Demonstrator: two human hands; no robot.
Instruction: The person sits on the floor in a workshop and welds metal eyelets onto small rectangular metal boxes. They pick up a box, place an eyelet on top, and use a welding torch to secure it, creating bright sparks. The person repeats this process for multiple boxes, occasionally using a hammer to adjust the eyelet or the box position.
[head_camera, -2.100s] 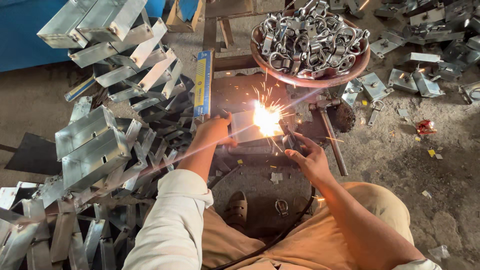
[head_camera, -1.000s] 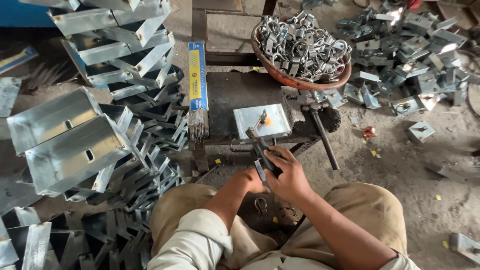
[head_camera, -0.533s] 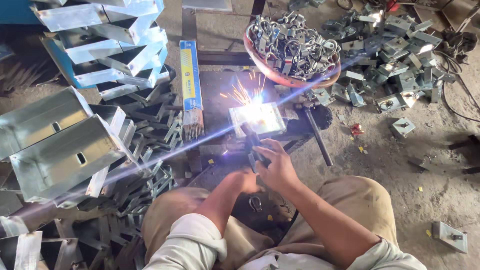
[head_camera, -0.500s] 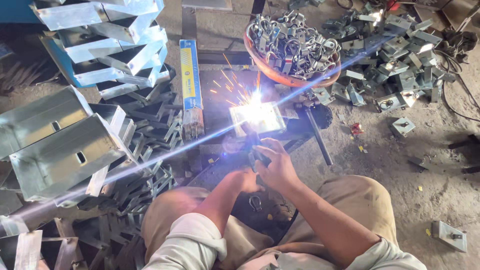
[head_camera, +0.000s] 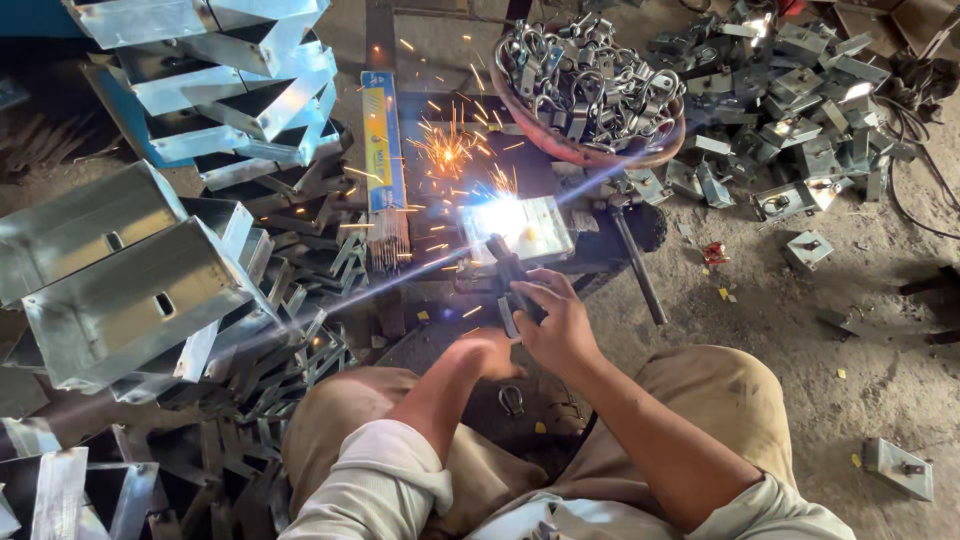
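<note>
My right hand (head_camera: 556, 322) grips a dark welding electrode holder (head_camera: 507, 268) whose tip meets a small galvanised metal bracket (head_camera: 535, 230) on a dark work plate (head_camera: 440, 200). A bright white arc glows at the bracket's left side and orange sparks fly up and left. My left hand (head_camera: 490, 350) rests just left of the right hand, fingers curled, low by my knees; I cannot tell whether it holds anything.
An open box of welding rods (head_camera: 383, 160) lies left of the bracket. A round basket of metal rings (head_camera: 588, 95) stands behind it. Folded galvanised channels (head_camera: 130, 270) are stacked at left. Welded brackets (head_camera: 790, 120) lie scattered at right, with a hammer (head_camera: 636, 260) beside the plate.
The arc keeps burning on the bracket, and the sparks now spread wider up and left. My left hand has drawn back from the bracket to beside my right hand.
</note>
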